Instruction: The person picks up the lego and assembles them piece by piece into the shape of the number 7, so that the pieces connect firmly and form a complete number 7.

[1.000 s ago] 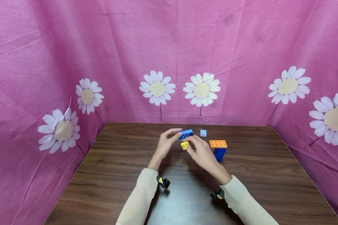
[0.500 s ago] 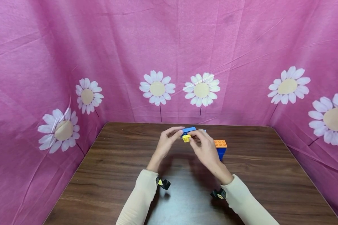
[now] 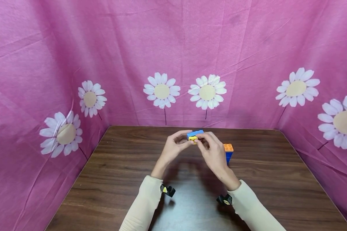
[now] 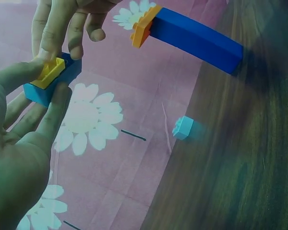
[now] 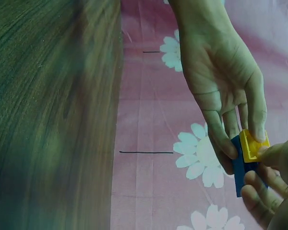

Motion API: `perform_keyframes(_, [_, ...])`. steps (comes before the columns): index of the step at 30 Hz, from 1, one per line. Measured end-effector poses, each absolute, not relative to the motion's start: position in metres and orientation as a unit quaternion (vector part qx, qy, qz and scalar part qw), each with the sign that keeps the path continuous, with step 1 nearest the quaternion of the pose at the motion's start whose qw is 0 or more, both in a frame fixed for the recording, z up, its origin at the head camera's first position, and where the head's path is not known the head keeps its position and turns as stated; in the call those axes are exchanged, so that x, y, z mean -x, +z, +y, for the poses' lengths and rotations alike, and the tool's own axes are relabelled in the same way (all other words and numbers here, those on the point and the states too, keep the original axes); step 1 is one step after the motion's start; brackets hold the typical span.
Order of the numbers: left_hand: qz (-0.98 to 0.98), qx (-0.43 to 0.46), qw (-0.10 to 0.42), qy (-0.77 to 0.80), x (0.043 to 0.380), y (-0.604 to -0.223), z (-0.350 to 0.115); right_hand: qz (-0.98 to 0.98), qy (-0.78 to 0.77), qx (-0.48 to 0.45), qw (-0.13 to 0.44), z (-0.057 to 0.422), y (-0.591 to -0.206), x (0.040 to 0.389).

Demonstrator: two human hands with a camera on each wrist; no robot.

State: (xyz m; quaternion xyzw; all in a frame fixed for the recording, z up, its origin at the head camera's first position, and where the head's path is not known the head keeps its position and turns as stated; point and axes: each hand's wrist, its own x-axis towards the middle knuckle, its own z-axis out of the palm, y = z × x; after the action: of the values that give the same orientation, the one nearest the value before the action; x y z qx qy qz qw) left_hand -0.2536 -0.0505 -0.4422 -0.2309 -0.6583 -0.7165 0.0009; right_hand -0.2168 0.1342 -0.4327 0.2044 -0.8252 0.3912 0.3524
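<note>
Raised above the table, a blue brick (image 3: pixel 195 132) lies on its side with a yellow brick (image 3: pixel 193 138) against its underside. The yellow brick's hollow face (image 5: pixel 254 146) points outward. My left hand (image 3: pixel 171 150) grips the blue brick, its fingers around the sides and its thumb against the yellow brick. My right hand (image 3: pixel 214 153) pinches at the other end, the thumb pressing on the yellow brick. In the left wrist view, the yellow brick (image 4: pixel 53 72) covers part of the blue brick (image 4: pixel 38 95). Fingers hide some of both bricks.
To the right stands a tall blue column (image 4: pixel 197 40) topped by an orange brick (image 3: pixel 228 147), partly behind my right hand in the head view. A small light-blue brick (image 4: pixel 184 128) sits on the wooden table (image 3: pixel 127 166). Pink flowered cloth (image 3: pixel 173 48) surrounds the table.
The yellow brick, in my right hand, has moved up from in front to against the blue brick. The left thumb has come onto it. Both hands have shifted slightly right.
</note>
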Motion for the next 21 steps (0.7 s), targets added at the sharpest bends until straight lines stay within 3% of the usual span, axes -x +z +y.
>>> perform_keyframes(21, [-0.67,0.217,0.022,-0.71,0.2484,-0.4396,-0.0477,-0.8,0.383,-0.232,0.4,0.1336,-0.4327,0.2174])
